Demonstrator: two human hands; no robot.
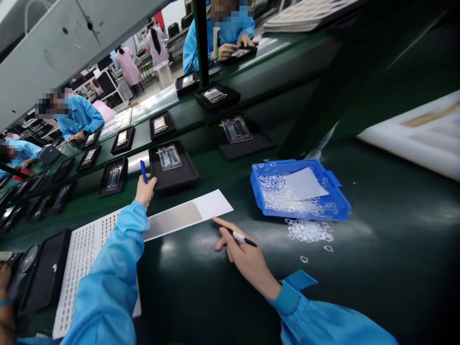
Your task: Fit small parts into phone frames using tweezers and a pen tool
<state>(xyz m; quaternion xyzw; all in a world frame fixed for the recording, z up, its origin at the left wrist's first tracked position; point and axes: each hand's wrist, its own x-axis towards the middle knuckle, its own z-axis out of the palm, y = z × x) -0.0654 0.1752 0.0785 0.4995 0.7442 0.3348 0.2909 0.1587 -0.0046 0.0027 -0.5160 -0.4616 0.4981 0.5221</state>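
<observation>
My left hand is closed around a blue pen-like tool that points upward. It is at the left edge of a black tray holding an open phone frame; whether it touches the tray I cannot tell. My right hand holds a slim black-and-white pen-like tool, index finger stretched out. That fingertip is by the lower edge of a white strip with a grey sheet. Right of this hand, a blue bin contains many small clear outline-shaped pieces and a white paper.
Loose clear pieces lie in front of the bin. A white sheet with rows of small dark parts is under my left forearm. Black trays with phone parts line the green belt. Co-workers sit opposite; a post stands between.
</observation>
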